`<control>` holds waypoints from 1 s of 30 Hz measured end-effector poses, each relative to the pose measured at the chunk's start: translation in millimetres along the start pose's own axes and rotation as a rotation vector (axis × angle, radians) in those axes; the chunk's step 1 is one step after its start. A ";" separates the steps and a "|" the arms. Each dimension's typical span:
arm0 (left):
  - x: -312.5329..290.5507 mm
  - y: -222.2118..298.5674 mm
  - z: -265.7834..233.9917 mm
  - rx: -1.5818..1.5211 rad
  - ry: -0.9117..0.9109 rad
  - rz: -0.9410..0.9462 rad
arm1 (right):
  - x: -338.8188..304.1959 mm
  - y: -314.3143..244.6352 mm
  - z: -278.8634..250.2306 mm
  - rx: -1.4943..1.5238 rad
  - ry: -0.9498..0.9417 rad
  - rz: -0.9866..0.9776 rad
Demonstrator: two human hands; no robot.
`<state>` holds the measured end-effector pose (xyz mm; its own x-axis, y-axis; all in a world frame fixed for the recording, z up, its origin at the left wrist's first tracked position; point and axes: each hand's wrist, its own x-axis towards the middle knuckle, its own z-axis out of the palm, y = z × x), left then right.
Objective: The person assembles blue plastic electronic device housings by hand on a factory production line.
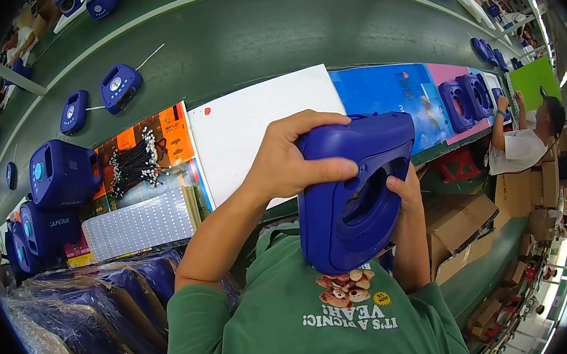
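Observation:
In front of my chest I hold a dark blue plastic housing [363, 237], tilted, with a large round opening in its face. My left hand [292, 156] is closed on its upper left edge, the thumb lying across the face and the fingers over the top. Around the right side wraps my right hand [408, 196], its thumb near the opening and its other fingers hidden behind the housing. Just beyond is a white board [265, 118] on the bench, with a small red mark in its far left corner.
Bundled black wires with white ends [137, 163] and a dotted white panel [140, 223] lie left, beside stacked blue devices [60, 173]. Similar housings [456, 106] rest on a pink sheet at right, near a seated person [523, 136]. Plastic-wrapped goods [93, 315] and cardboard boxes [460, 225] flank me.

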<state>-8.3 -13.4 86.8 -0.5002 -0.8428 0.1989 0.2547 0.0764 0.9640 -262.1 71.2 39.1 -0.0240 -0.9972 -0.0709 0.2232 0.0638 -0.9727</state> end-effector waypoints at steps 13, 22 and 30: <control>-44.1 -80.9 22.1 -0.116 0.120 -0.069 | -6.2 -22.2 37.5 -0.431 0.200 -0.309; -38.2 -80.5 20.1 0.056 0.149 0.064 | 29.6 -50.5 113.0 -1.623 -0.003 -0.631; -54.5 -101.5 -21.9 -0.655 0.274 -0.206 | 11.8 -10.2 27.7 -0.524 -0.108 -0.026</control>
<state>11.2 13.1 -25.7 -0.3887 -0.9149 -0.1088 0.6627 -0.3596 0.6569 -237.7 57.7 54.3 0.0836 -0.9953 -0.0489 -0.2928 0.0223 -0.9559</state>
